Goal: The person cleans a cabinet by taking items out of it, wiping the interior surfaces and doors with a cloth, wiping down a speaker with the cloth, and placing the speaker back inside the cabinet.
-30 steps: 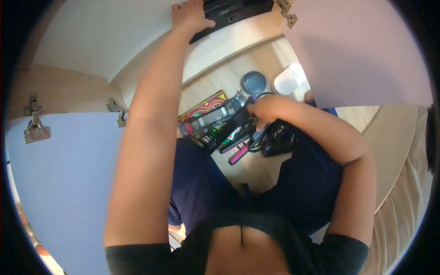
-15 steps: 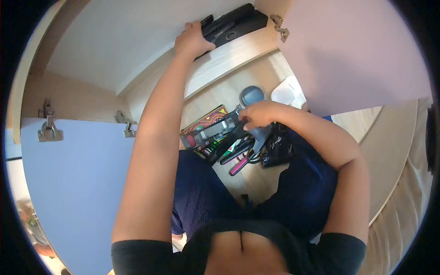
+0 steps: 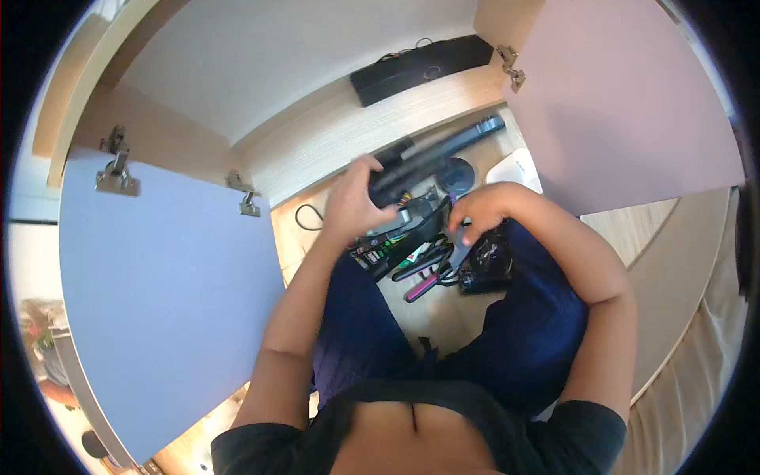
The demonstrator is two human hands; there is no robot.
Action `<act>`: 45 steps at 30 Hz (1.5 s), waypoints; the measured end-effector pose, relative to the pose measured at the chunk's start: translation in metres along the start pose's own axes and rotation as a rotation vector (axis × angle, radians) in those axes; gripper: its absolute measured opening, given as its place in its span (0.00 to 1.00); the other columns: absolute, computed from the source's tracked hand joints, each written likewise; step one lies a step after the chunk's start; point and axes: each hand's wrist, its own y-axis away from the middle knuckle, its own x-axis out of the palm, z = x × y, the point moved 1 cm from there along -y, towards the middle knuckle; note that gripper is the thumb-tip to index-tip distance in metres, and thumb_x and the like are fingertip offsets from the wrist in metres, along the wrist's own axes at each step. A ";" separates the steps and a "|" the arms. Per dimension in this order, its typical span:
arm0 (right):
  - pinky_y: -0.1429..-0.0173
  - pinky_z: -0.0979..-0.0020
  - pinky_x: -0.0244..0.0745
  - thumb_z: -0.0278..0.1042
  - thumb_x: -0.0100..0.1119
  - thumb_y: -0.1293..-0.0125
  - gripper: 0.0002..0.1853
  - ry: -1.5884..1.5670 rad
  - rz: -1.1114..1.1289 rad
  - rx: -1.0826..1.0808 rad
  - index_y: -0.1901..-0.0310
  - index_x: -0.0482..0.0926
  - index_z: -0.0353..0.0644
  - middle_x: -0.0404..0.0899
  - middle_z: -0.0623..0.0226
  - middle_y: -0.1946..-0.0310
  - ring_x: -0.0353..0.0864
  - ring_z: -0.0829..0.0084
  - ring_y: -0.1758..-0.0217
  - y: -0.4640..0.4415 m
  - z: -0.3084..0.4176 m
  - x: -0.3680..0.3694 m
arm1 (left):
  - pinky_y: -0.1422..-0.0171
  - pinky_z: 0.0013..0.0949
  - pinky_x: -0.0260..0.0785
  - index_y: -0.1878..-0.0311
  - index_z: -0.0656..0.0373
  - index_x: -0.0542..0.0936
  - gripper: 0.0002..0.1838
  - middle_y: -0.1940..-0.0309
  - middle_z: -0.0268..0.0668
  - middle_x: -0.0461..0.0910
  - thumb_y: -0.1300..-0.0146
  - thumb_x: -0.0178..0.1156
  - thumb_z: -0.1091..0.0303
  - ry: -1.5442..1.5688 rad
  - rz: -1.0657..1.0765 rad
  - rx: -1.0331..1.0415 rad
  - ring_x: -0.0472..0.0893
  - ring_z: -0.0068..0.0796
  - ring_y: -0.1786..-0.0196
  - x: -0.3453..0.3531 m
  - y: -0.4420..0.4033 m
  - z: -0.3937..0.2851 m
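My left hand is closed around the near end of a long, dark, blurred device, lifted over the pile on the cabinet floor. A second black piece shows beside it; whether I hold both, I cannot tell. My right hand is curled over the pile, fingertips at a grey-blue handle; what they grip is partly hidden. Around it lie a pink-and-black styling iron, a black wand, a bagged black item and a round blue-grey piece.
Against the cabinet's back ledge sits a black box with cables behind it. A white device stands at the right. Open doors flank me, one light blue and one pinkish. A thin cable loop lies left.
My left hand has come down from the ledge with the long dark device, leaving the black box there. My right hand has shifted slightly right and toward me. The head view has shifted.
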 end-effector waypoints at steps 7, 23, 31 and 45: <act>0.32 0.67 0.61 0.40 0.65 0.42 0.26 -0.359 -0.155 -0.305 0.41 0.75 0.49 0.71 0.61 0.39 0.67 0.63 0.34 0.020 0.032 -0.022 | 0.43 0.44 0.67 0.48 0.56 0.68 0.38 0.48 0.44 0.70 0.68 0.70 0.63 -0.002 0.167 0.126 0.73 0.49 0.45 0.036 0.043 0.017; 0.34 0.63 0.64 0.35 0.70 0.51 0.38 0.033 -0.205 0.054 0.35 0.67 0.51 0.61 0.59 0.33 0.67 0.56 0.35 -0.024 -0.032 0.011 | 0.44 0.39 0.69 0.48 0.61 0.76 0.31 0.57 0.47 0.76 0.54 0.72 0.55 0.283 -0.010 -0.111 0.76 0.44 0.49 0.046 -0.023 0.055; 0.34 0.63 0.64 0.35 0.69 0.50 0.37 0.025 -0.238 0.021 0.36 0.68 0.48 0.63 0.59 0.34 0.65 0.56 0.34 -0.022 -0.035 0.010 | 0.39 0.40 0.66 0.44 0.69 0.69 0.40 0.48 0.50 0.70 0.59 0.74 0.59 0.173 -0.565 -0.079 0.72 0.45 0.44 0.035 -0.171 0.087; 0.49 0.59 0.73 0.42 0.60 0.40 0.14 -0.022 -1.070 0.334 0.57 0.81 0.44 0.79 0.56 0.58 0.79 0.55 0.53 -0.021 -0.042 -0.088 | 0.40 0.37 0.67 0.46 0.66 0.70 0.40 0.50 0.50 0.72 0.64 0.77 0.64 0.271 -0.354 -0.185 0.74 0.45 0.46 0.032 -0.180 0.083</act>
